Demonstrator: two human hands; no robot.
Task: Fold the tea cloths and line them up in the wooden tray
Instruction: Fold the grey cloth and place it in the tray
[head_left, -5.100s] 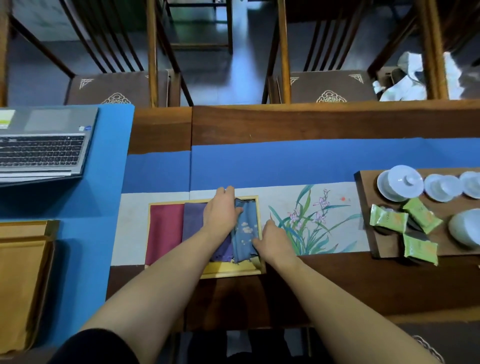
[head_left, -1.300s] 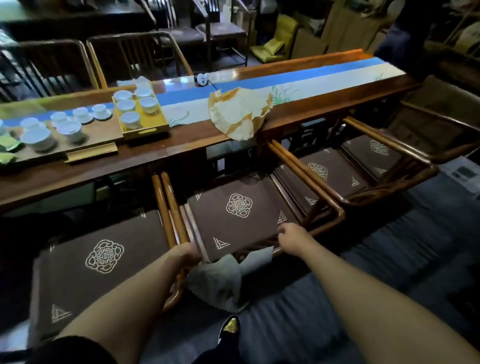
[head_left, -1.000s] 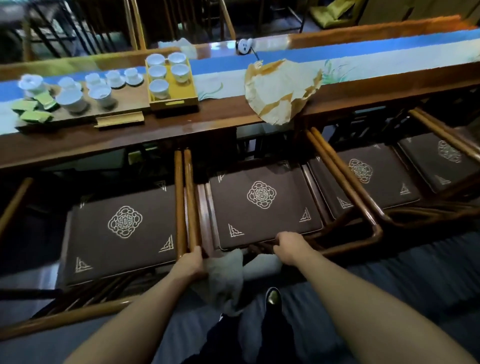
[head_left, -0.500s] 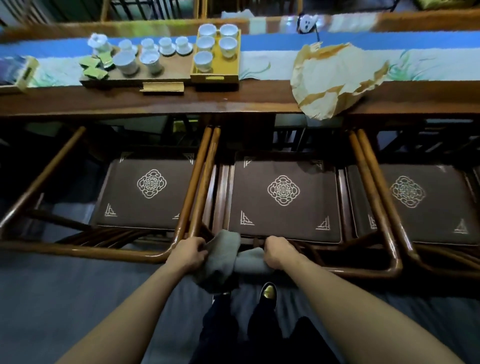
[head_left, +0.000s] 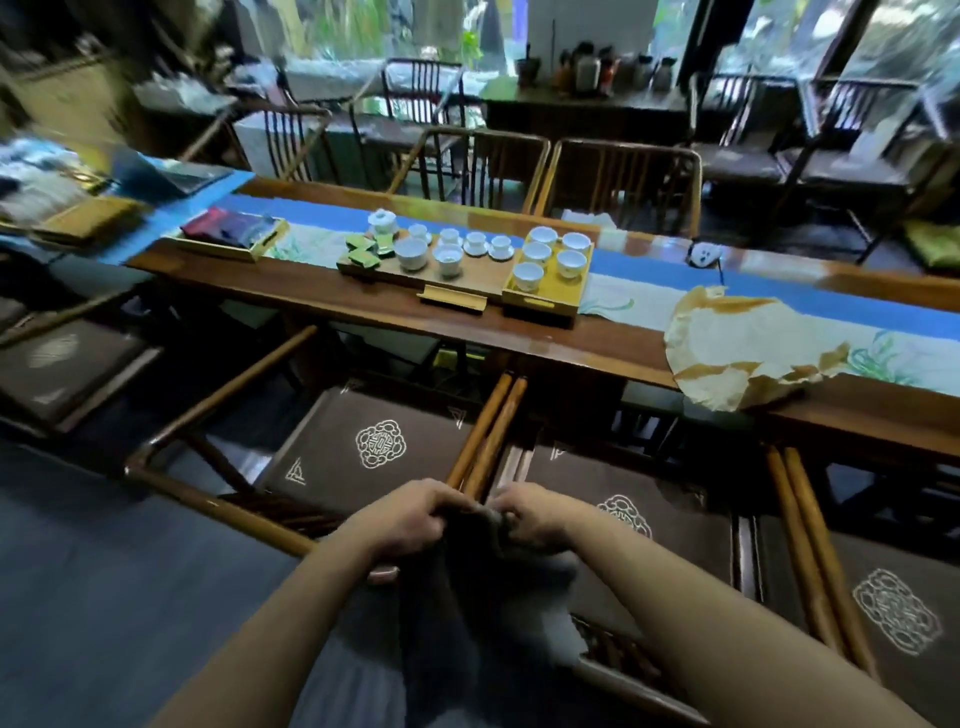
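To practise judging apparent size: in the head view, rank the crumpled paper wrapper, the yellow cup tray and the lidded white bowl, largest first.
1. Crumpled paper wrapper, though it lies nearer the camera.
2. Yellow cup tray.
3. Lidded white bowl, plainly smallest.

No text, label, brand or number could be read anywhere. The only markings were pale embroidered emblems without letters on the brown chair cushions (head_left: 379, 444), at twelve and four o'clock from the hands; everything else was too blurred.
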